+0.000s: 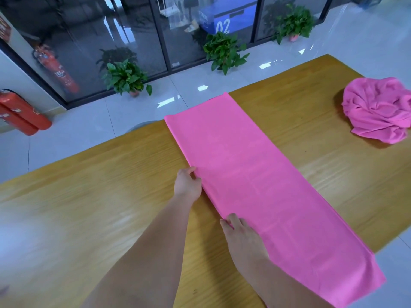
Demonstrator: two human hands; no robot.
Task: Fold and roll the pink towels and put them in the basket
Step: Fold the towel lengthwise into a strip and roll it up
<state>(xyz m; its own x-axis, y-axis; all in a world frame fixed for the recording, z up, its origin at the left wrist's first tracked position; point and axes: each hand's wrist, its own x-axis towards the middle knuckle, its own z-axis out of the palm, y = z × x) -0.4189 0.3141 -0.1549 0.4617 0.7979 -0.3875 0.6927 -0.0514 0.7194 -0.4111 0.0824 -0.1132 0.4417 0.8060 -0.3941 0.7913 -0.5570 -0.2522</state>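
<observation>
My left hand (pixel 188 183) pinches the long edge of the folded pink towel (pixel 255 174), fingers (pixel 192 170) curled onto the cloth. My right hand (pixel 242 234), nearer me, grips the same edge. The towel lies flat on the wooden surface (pixel 89 185), stretching away beyond my fingers; a crumpled pink towel (pixel 378 112) sits well off to their right

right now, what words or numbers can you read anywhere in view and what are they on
"02": white, on the blue box behind the glass.
Smaller print on that box's left face: too blurred to read.
Label on the fire extinguisher: too blurred to read.
Left-edge red sign: unreadable.
No text visible on the flat pink towel.
</observation>
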